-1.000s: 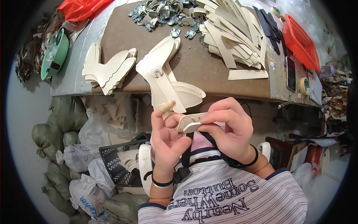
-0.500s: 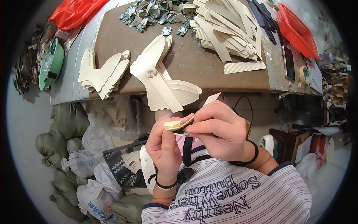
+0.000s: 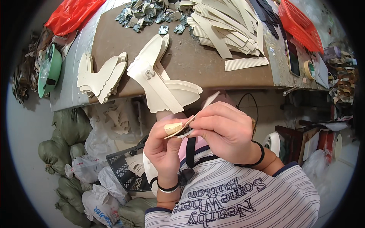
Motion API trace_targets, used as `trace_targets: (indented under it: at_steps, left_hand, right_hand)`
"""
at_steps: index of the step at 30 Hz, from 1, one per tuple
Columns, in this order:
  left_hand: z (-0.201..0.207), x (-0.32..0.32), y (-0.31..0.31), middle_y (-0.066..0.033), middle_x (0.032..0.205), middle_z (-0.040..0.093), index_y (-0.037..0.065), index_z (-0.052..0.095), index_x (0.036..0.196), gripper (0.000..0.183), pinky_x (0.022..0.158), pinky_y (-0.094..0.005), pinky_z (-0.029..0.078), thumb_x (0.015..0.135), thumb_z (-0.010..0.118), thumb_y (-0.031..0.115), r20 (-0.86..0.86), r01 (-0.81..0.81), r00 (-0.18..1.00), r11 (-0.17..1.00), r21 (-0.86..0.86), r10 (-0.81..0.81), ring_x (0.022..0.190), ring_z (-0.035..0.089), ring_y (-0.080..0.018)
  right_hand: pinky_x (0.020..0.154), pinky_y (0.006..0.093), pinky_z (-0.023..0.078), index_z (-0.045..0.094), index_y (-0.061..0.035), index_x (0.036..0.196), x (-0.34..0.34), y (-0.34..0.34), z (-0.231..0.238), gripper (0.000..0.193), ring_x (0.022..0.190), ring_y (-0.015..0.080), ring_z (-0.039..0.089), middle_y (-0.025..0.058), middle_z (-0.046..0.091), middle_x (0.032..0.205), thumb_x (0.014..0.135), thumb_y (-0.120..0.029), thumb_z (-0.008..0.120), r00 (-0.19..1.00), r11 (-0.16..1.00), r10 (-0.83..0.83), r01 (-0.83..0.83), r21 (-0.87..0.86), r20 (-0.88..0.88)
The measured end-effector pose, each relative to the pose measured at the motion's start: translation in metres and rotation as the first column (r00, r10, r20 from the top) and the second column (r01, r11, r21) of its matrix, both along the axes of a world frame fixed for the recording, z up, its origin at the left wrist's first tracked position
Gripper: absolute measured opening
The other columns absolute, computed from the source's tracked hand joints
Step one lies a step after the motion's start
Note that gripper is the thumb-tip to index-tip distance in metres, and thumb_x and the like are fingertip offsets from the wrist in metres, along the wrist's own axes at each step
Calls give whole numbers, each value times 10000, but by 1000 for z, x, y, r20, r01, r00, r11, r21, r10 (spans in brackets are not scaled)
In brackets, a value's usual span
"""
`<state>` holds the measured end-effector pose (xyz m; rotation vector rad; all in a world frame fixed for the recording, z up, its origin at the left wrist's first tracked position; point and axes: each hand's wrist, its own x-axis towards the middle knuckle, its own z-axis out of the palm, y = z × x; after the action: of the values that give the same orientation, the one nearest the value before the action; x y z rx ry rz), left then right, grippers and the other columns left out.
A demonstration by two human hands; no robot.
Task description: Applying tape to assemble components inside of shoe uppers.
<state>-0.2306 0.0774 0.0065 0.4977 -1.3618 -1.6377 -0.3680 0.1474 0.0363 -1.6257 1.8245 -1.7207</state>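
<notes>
My left hand (image 3: 162,146) and my right hand (image 3: 228,131) are pinched together in front of my chest. Between them they grip a cream strip (image 3: 211,99), whose free end sticks up past my right fingers. Part of the strip is bent near my left fingertips, with a small dark piece there that is mostly hidden. A pale yellow patch (image 3: 173,129) shows at my left fingers; I cannot tell whether it is tape. Just beyond, at the table's near edge, lie shaped cream pieces (image 3: 182,95) with a strip and a small metal clip (image 3: 149,73) on top.
A second stack of shaped cream pieces (image 3: 102,78) lies to the left. Farther back are a pile of metal clips (image 3: 146,15) and ribbed cream strips (image 3: 224,30). A red basket (image 3: 300,26), phone (image 3: 292,57) and tape roll (image 3: 309,70) sit right. Sacks (image 3: 55,154) and a black crate (image 3: 121,171) stand below.
The strip's free end now points more steeply upward, and the bent part has tilted between my fingers. Both hands keep their grip. The table has shifted slightly left in view.
</notes>
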Motion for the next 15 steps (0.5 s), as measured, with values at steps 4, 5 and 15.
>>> trace_targets:
  at_steps: [4,5,15]
  left_hand:
    - [-2,5,-3,-171,1051,642,-42,608,1031,197,866,-324,500,902,646,102,28,33,999,999,30,-33,978,612,-211]
    - [-3,5,-4,-169,1046,645,-42,608,1034,192,872,-323,496,901,644,93,24,55,998,997,46,-56,977,612,-209]
    - [4,14,-7,-79,898,662,36,667,904,150,707,-268,453,784,754,54,214,-43,971,959,-282,107,785,587,-166]
  right_hand:
    - [592,307,504,670,-7,867,-5,-1,0,259,712,239,620,103,631,810,634,19,779,999,998,53,-53,16,-13]
    - [592,307,504,670,-7,867,-4,-3,2,259,712,239,620,103,631,810,634,19,779,998,998,61,-61,12,-17]
    - [580,276,494,656,-5,891,3,-1,6,240,692,190,608,103,605,885,688,115,705,962,976,167,-193,106,217]
